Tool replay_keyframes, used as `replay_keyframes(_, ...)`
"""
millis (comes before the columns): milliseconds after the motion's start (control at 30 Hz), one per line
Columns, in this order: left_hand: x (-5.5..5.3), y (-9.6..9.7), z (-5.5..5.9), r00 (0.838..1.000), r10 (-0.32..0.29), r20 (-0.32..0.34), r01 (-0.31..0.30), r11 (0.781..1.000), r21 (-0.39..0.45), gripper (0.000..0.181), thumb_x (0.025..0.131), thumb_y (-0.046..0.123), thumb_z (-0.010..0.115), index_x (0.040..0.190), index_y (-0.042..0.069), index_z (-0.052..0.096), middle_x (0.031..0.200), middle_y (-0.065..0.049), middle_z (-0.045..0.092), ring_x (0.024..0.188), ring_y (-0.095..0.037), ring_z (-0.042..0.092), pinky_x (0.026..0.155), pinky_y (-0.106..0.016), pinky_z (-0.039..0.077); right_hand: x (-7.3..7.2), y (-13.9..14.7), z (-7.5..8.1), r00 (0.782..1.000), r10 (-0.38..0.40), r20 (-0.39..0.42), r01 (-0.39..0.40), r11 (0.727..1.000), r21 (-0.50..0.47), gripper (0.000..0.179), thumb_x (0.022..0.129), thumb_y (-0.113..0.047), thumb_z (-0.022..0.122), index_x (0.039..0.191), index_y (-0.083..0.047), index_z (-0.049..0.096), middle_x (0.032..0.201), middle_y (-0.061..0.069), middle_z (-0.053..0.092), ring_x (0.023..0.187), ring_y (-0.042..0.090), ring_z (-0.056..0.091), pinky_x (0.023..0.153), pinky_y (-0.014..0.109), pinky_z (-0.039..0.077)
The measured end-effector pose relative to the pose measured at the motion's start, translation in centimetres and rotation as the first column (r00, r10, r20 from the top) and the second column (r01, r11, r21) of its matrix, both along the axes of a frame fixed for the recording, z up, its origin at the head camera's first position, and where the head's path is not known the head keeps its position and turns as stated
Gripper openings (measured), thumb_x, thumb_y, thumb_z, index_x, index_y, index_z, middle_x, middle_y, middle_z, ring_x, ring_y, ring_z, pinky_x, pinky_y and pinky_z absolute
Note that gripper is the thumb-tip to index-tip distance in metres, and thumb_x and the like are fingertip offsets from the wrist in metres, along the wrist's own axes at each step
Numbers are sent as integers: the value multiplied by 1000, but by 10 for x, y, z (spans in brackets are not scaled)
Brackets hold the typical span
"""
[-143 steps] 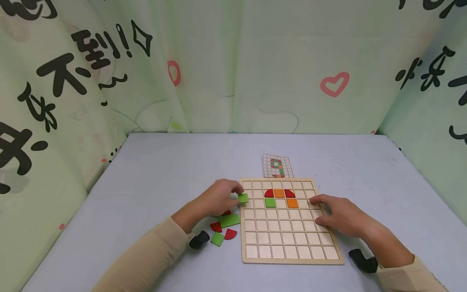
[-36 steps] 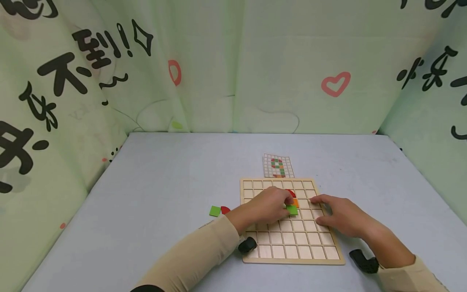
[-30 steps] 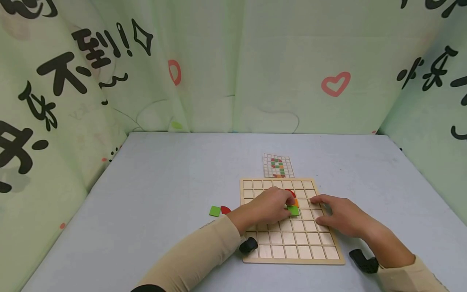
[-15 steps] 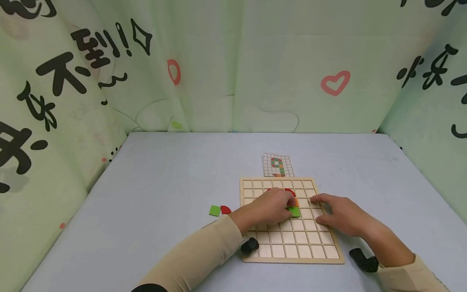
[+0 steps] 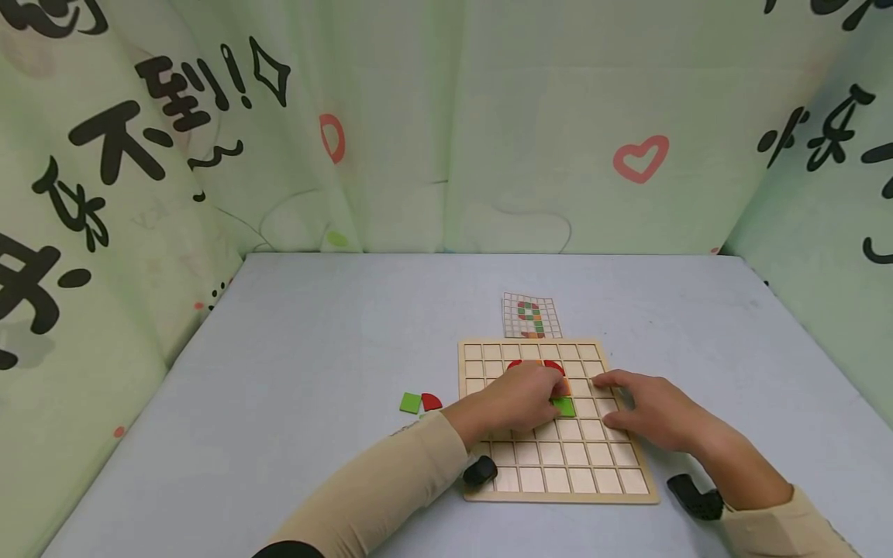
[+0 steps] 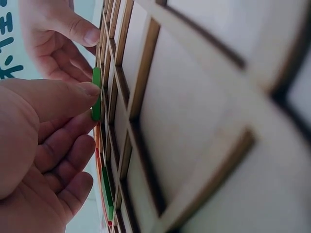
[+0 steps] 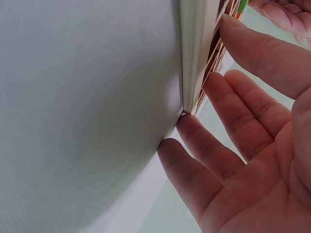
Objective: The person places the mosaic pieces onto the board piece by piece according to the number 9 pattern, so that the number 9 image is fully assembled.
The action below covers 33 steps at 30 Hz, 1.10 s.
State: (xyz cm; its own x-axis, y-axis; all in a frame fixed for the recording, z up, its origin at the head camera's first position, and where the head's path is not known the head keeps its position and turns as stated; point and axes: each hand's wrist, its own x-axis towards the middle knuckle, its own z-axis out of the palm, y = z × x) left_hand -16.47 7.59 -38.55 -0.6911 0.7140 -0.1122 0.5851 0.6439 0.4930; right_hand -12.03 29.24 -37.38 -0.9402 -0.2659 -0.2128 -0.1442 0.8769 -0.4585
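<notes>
From the head view, the lattice board [image 5: 537, 480] lies on the bench [image 5: 314, 349] about midway between its left and right edges, well apart from the far edge. The left hand [image 5: 519, 397] reaches over the board from the bench's left side, its thumb and index finger closed on a green tile [image 5: 567, 407], which lies over the board's upper half. Red quarter-round pieces [image 5: 554, 367] show past the knuckles, with part of an orange tile [image 5: 567, 385] beside the fingers. The right hand [image 5: 652, 411] rests at the board's border nearest the bench's right edge, thumb and index finger spread apart. A printed card [image 5: 532, 316] lies just past the board, towards the far edge. Towards the bench's left edge, a loose green square [image 5: 410, 403] lies close to a red quarter-round [image 5: 431, 402], by the left sleeve [image 5: 377, 480].

From the left wrist, the thumb and index finger pinch the green tile while the other fingers curl loosely; I cannot tell whether the tile sits fully in a cell. Another green piece [image 6: 107, 194] shows farther down the lattice.

From the right wrist, the right hand is relaxed and open, thumb at the lattice, the lower two fingertips reaching the bench surface beside the board.
</notes>
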Motion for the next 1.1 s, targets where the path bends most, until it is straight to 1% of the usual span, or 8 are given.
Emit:
replay_keyframes(200, 0, 2, -1, 1000, 3, -3, -3, 1000, -4, 15, 92, 12, 70, 106, 17, 70, 93, 13, 62, 84, -1, 53, 73, -12, 42, 1, -1, 0, 1000, 2, -8, -2, 1000, -8, 56, 86, -20, 76, 135, 0, 57, 132, 25, 58, 125, 49, 49, 95, 61, 42)
replay_keyframes(467, 0, 3, -1, 1000, 22, -18, -22, 1000, -5, 18, 90, 10, 70, 108, 17, 71, 97, 13, 65, 93, -3, 53, 78, -13, 42, 1, -1, 0, 1000, 3, -6, -3, 1000, -7, 55, 86, -20, 75, 134, 0, 57, 133, 25, 57, 125, 49, 48, 95, 60, 42)
replay_keyframes(633, 0, 4, -2, 999, 29, -27, -30, 999, -19, 19, 90, 11, 70, 108, 18, 71, 97, 14, 65, 95, -3, 54, 78, -13, 43, 1, 0, 0, 1000, 0, -2, 0, 1000, -6, 56, 87, -20, 76, 135, 0, 57, 134, 25, 57, 125, 49, 48, 95, 60, 42)
replay_keyframes(800, 0, 5, -1, 999, 27, -36, -29, 999, -34, 20, 91, 12, 70, 110, 18, 71, 99, 14, 65, 95, -2, 55, 79, -13, 43, 0, 0, 0, 1000, 2, -3, -2, 1000, -3, 56, 86, -21, 76, 135, 0, 57, 133, 25, 57, 125, 49, 48, 95, 61, 42)
replay_keyframes(1100, 0, 5, -2, 998, 13, -55, -15, 999, -36, 22, 90, 12, 71, 111, 17, 71, 100, 14, 65, 96, -2, 54, 80, -13, 42, 0, 0, -1, 1000, 6, 2, -6, 1000, 0, 55, 87, -20, 76, 134, 1, 57, 133, 24, 58, 125, 48, 49, 95, 60, 42)
